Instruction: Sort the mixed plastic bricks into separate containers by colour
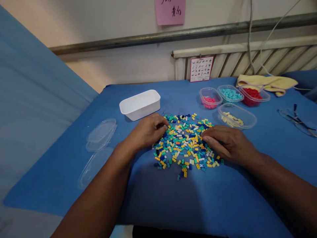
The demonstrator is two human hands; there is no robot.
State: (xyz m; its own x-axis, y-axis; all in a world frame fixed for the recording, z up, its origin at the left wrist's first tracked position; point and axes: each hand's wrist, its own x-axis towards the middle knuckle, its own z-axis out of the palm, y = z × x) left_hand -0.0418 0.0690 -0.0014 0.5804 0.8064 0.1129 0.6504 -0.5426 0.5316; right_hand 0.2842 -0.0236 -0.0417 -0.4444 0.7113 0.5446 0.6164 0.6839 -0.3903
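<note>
A loose heap of small toy bricks in yellow, green, blue, teal and white is spread over the blue cloth. My left hand rests at the heap's left edge, its fingers curled in and the thumb against them; whatever they hold is hidden. At the right edge, my right hand reaches in with thumb and fingers drawn together, the tips at the bricks. I cannot make out what is between them. Just behind my left hand stands a white plastic box. A clear tub with pale yellow bricks sits behind my right hand.
Clear tubs at the back hold pink bricks, turquoise bricks and red bricks. A yellow cloth and eyeglasses lie right. Clear lids lie left. A picture card leans against the radiator.
</note>
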